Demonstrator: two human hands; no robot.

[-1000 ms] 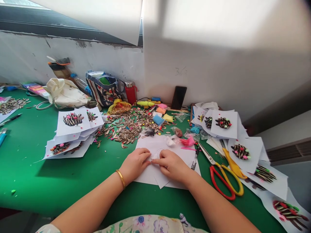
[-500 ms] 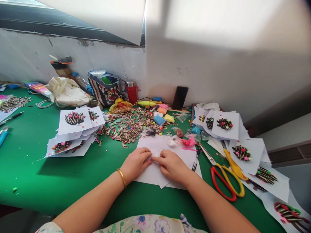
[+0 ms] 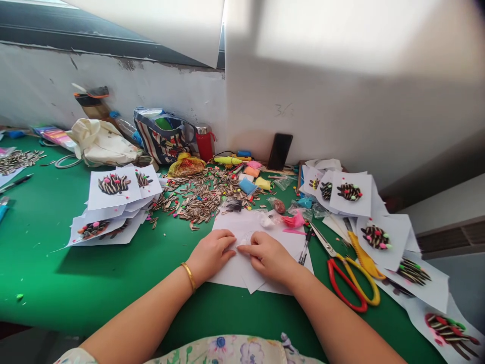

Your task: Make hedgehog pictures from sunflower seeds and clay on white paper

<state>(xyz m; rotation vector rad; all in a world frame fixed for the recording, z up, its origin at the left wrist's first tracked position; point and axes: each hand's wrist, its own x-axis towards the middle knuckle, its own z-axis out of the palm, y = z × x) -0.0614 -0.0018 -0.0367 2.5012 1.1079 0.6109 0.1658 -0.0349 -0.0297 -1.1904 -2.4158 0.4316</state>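
Observation:
My left hand (image 3: 212,254) lies on white paper sheets (image 3: 231,275), its fingers stretched out together and nothing in it. Close beside it, my right hand (image 3: 268,257) has its index finger extended, the tip pressed to the paper near my left fingers. Its other fingers are curled in, and I see nothing held. A pale greyish patch (image 3: 248,237) shows on the paper just beyond the index finger, partly covered by the hand; I cannot make out what it is. Lumps of white clay (image 3: 268,219) and pink clay (image 3: 294,220) in clear wrap sit at the sheets' far edge.
Striped sunflower seeds (image 3: 200,202) are heaped beyond the paper. Scissors (image 3: 350,273), a black pen (image 3: 306,246) and a yellow-handled cutter (image 3: 364,253) lie right. Seed-decorated cards are stacked left (image 3: 113,199) and right (image 3: 359,210). A phone (image 3: 280,151) leans on the wall.
My right index fingertip has shifted very slightly on the paper. My left hand stays in place, and the view has moved a little.

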